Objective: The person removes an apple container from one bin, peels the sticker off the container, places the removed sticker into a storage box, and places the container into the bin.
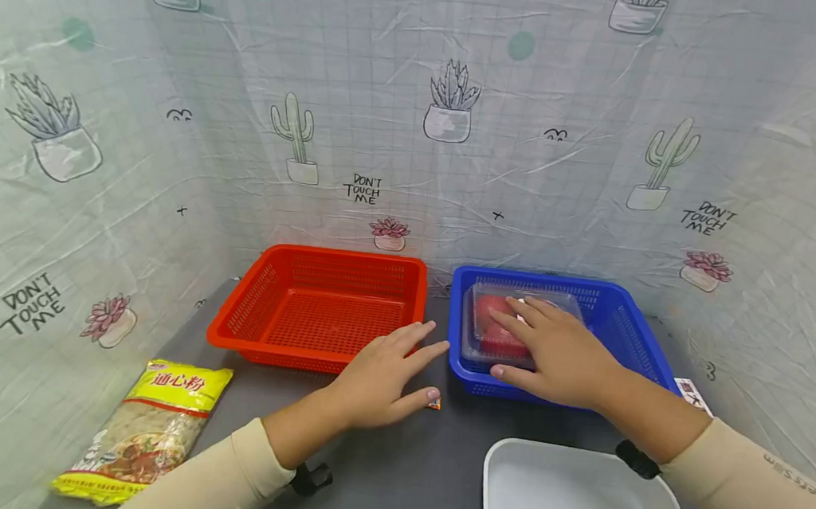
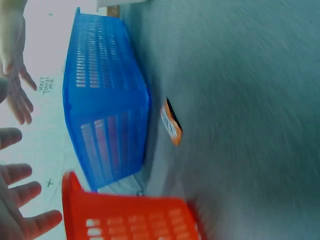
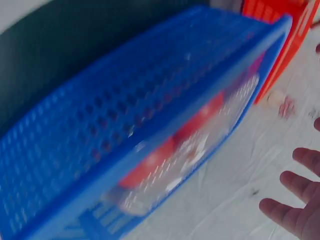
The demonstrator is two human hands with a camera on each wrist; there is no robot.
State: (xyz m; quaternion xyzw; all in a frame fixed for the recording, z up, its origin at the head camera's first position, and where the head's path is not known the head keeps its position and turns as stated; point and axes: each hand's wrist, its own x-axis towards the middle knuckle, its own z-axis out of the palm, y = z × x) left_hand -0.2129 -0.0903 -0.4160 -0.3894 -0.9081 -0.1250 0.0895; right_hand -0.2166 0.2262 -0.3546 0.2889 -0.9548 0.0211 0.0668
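My right hand (image 1: 558, 354) hovers, fingers spread, over a clear plastic box (image 1: 476, 346) in the blue basket (image 1: 628, 336). Round red things, perhaps fruit, show through the box; their kind cannot be told. In the right wrist view, the fingers (image 3: 287, 212) hang apart from the box and hold nothing. My left hand (image 1: 384, 376) is also spread and empty, in front of the red basket's (image 1: 314, 355) right corner. Below its thumb, a small orange packet (image 2: 171, 122) lies on the table between the baskets, mostly hidden in the head view.
A white tray (image 1: 576, 499) stands at the front right, partly under the right forearm. At the left lies a yellow-topped bag of macaroni (image 1: 157, 426). A white printed card (image 1: 692, 395) shows beside the blue basket. Patterned sheeting (image 1: 366, 59) walls the back and sides.
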